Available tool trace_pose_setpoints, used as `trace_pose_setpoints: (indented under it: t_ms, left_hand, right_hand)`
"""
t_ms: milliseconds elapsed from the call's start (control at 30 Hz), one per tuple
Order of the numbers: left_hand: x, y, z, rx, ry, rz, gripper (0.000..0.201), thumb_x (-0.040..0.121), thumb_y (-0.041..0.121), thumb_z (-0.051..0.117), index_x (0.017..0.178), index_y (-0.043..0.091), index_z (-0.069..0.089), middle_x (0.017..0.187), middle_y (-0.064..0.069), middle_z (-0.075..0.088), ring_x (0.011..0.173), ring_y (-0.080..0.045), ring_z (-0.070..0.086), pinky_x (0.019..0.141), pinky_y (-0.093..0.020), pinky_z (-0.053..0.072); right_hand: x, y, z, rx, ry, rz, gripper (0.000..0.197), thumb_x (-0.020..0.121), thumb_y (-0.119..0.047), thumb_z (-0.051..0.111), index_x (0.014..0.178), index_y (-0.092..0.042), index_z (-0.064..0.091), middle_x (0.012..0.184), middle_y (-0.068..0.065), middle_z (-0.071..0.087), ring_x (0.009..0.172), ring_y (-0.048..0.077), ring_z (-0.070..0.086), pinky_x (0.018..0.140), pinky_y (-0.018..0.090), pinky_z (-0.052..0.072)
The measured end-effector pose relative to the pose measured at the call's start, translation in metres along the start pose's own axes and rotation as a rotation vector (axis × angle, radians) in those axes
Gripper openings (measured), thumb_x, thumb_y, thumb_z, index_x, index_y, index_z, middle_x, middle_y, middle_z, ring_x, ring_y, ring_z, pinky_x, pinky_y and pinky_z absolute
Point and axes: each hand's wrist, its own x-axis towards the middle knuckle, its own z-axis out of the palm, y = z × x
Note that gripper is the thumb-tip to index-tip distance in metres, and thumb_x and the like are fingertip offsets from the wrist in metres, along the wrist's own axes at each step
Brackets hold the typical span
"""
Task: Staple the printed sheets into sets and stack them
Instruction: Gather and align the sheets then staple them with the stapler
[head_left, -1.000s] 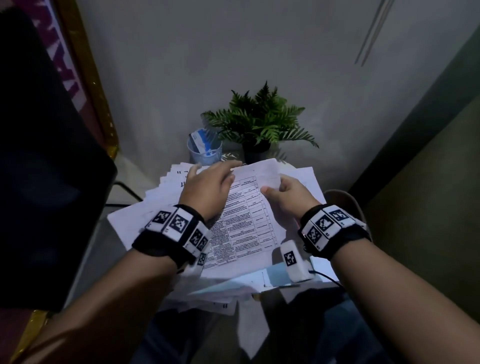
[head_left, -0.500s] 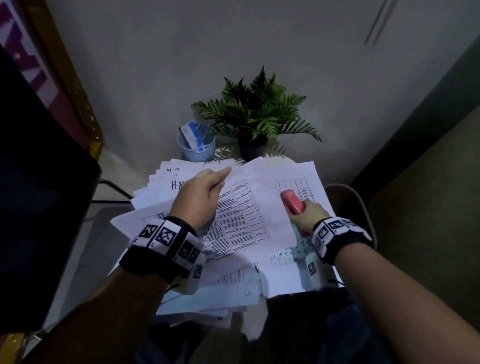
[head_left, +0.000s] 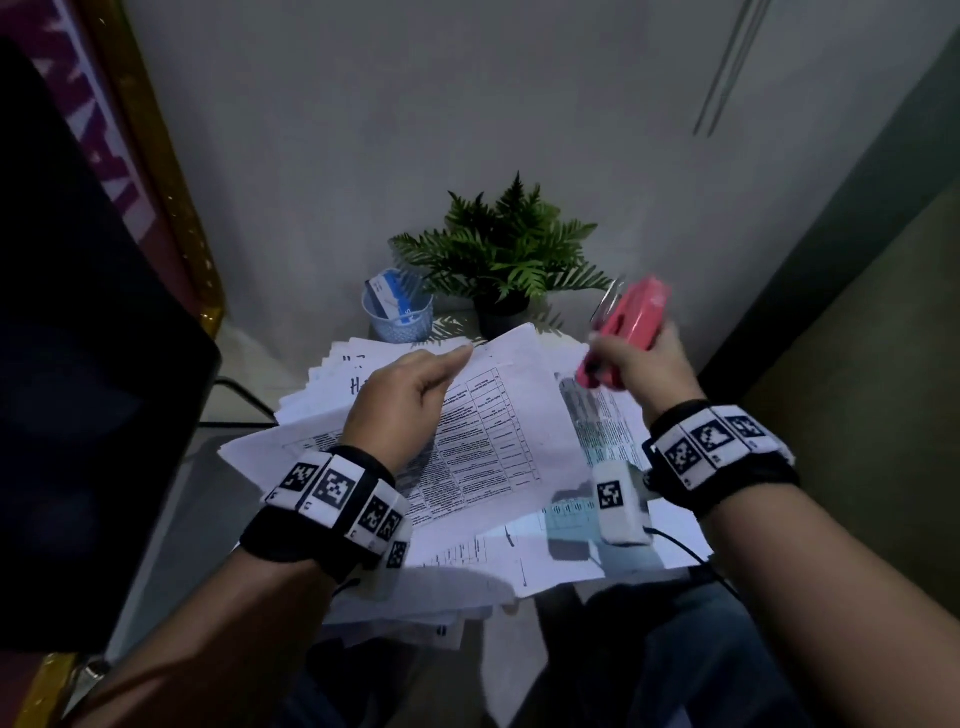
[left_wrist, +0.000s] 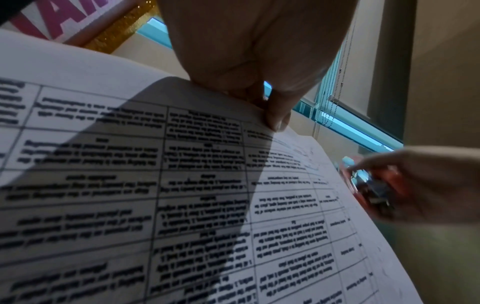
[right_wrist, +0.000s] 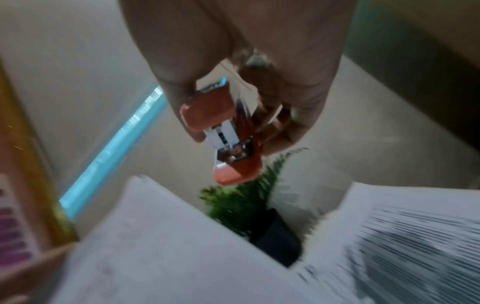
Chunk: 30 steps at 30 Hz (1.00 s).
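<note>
My left hand (head_left: 447, 371) pinches the far edge of a set of printed table sheets (head_left: 498, 431) and holds it lifted over the paper pile. In the left wrist view the fingers (left_wrist: 275, 115) clamp the sheet (left_wrist: 182, 195) at that edge. My right hand (head_left: 639, 364) grips a red stapler (head_left: 631, 322), raised in the air to the right of the set's far corner. The stapler's mouth (right_wrist: 228, 144) is slightly parted and points away from me, apart from the paper. The stapler (left_wrist: 369, 185) also shows at the sheet's right edge.
Loose printed sheets (head_left: 332, 379) lie fanned over the small table and hang off its near side. A fern in a black pot (head_left: 506, 260) and a blue mesh cup (head_left: 397, 312) with cards stand at the back by the wall. A dark panel (head_left: 78, 364) fills the left.
My right hand left the sheets, took the red stapler from the papers on the right and lifted it up and away. My left hand kept hold of the set.
</note>
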Motion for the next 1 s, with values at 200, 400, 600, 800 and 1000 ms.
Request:
trace_pose_setpoints:
  t_ms: [200, 400, 600, 800, 1000]
  left_hand:
    - [-0.016, 0.027, -0.012, 0.049, 0.016, 0.123, 0.037, 0.091, 0.008, 0.057, 0.122, 0.027, 0.063, 0.1, 0.002, 0.069, 0.091, -0.016, 0.062, 0.079, -0.031, 0.049]
    - [-0.029, 0.041, -0.018, 0.048, 0.036, 0.17, 0.035, 0.092, 0.013, 0.058, 0.123, 0.028, 0.063, 0.098, 0.001, 0.069, 0.091, -0.018, 0.062, 0.077, -0.035, 0.05]
    - [-0.038, 0.051, -0.024, 0.022, 0.057, 0.214, 0.034, 0.092, 0.013, 0.058, 0.122, 0.027, 0.063, 0.097, 0.0, 0.069, 0.089, -0.019, 0.063, 0.076, -0.035, 0.051]
    - [-0.044, 0.054, -0.024, 0.009, 0.049, 0.229, 0.038, 0.09, 0.007, 0.057, 0.123, 0.026, 0.063, 0.096, 0.0, 0.069, 0.089, -0.018, 0.063, 0.078, -0.034, 0.048]
    - [-0.049, 0.063, -0.037, 0.217, -0.096, 0.044, 0.037, 0.095, 0.036, 0.05, 0.131, 0.037, 0.047, 0.107, 0.002, 0.066, 0.099, -0.02, 0.06, 0.077, -0.027, 0.045]
  right_hand:
    - [-0.026, -0.041, 0.025, 0.209, 0.209, -0.189, 0.061, 0.071, -0.055, 0.068, 0.119, -0.025, 0.047, 0.101, -0.009, 0.066, 0.097, 0.014, 0.065, 0.099, 0.044, 0.046]
    - [-0.057, -0.034, 0.048, 0.178, 0.18, -0.209, 0.049, 0.085, -0.057, 0.054, 0.122, -0.026, 0.044, 0.104, -0.006, 0.064, 0.095, 0.013, 0.063, 0.085, 0.032, 0.046]
    - [-0.064, -0.036, 0.064, 0.204, 0.255, -0.211, 0.056, 0.082, -0.067, 0.047, 0.107, -0.018, 0.057, 0.095, 0.002, 0.068, 0.092, 0.021, 0.066, 0.09, 0.043, 0.051]
    - [-0.062, -0.04, 0.068, 0.216, 0.305, -0.195, 0.049, 0.087, -0.058, 0.05, 0.098, -0.012, 0.061, 0.085, 0.004, 0.067, 0.082, 0.023, 0.065, 0.075, 0.032, 0.051]
    - [-0.066, -0.043, 0.067, 0.262, 0.313, -0.191, 0.041, 0.088, -0.05, 0.055, 0.098, -0.01, 0.063, 0.088, 0.006, 0.067, 0.082, 0.022, 0.066, 0.073, 0.03, 0.051]
